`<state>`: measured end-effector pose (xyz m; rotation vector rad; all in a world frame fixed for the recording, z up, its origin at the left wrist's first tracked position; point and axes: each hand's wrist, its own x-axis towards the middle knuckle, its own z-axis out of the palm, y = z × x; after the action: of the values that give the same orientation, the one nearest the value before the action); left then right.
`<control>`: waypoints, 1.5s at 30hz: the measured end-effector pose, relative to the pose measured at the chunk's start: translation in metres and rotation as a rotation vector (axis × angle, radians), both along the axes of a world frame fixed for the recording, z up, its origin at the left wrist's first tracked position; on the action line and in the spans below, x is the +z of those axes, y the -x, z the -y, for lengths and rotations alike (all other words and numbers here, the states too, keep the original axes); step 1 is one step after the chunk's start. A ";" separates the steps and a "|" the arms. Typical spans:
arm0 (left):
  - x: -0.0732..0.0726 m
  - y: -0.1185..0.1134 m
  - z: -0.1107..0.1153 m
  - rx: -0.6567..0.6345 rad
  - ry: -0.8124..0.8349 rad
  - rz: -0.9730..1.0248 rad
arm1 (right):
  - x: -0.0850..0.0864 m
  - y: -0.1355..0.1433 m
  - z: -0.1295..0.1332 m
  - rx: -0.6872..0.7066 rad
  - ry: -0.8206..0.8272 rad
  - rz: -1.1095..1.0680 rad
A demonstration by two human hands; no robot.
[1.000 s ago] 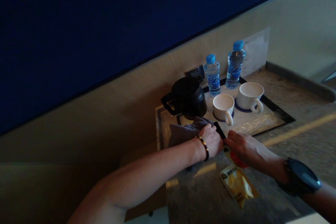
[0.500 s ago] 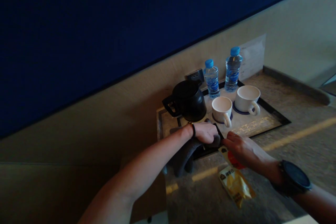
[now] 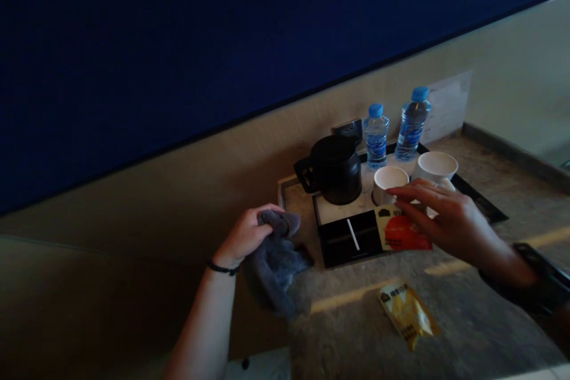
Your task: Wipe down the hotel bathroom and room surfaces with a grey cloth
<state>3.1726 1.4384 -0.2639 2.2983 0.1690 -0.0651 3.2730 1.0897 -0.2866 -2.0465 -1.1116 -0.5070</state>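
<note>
My left hand (image 3: 250, 233) is closed on a bunched grey cloth (image 3: 278, 267), which hangs over the counter's left edge. Over the tray's front, my right hand (image 3: 445, 214) has its fingers stretched out beside a red and cream packet (image 3: 403, 234); whether they touch it is unclear. That packet lies against a flat black card or packet (image 3: 350, 240) with a white stripe. Just behind my right fingertips is a white cup (image 3: 390, 178). A second white cup (image 3: 437, 165) stands to its right, partly covered by the hand.
A black kettle (image 3: 337, 172) stands on the black-rimmed tray (image 3: 483, 199). Two water bottles (image 3: 376, 136) with blue caps are behind the cups. Nearer me, a gold packet (image 3: 408, 314) lies on the stone counter (image 3: 347, 338). A socket (image 3: 348, 129) is on the wall.
My left hand has drawn the cloth left, off the tray. The red packet is now farther back, beside the black card, with my right hand above it. The view has shifted slightly.
</note>
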 end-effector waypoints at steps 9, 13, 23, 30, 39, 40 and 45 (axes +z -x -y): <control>-0.101 0.005 0.052 0.078 -0.336 0.024 | -0.067 -0.029 -0.050 0.198 0.010 0.067; -0.061 0.029 0.089 0.018 -0.507 0.284 | -0.080 -0.028 -0.052 0.194 0.010 0.009; -0.124 0.057 0.209 -0.631 -0.576 0.212 | -0.083 -0.028 -0.064 0.022 -0.059 -0.164; -0.129 0.065 0.206 -0.529 -0.665 0.288 | -0.096 -0.014 -0.047 0.050 -0.004 -0.236; -0.087 0.064 0.160 -0.335 -0.306 0.232 | -0.081 -0.020 -0.052 0.062 -0.062 -0.256; -0.080 0.062 0.151 -0.274 -0.350 0.264 | -0.083 -0.019 -0.054 0.051 -0.065 -0.231; -0.060 0.034 0.112 -0.057 -0.600 0.279 | -0.099 -0.016 -0.055 0.074 0.022 -0.315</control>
<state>3.1386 1.3269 -0.3237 2.8760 -0.0296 0.3165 3.2889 1.1446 -0.3853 -2.0104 -1.0000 -0.1292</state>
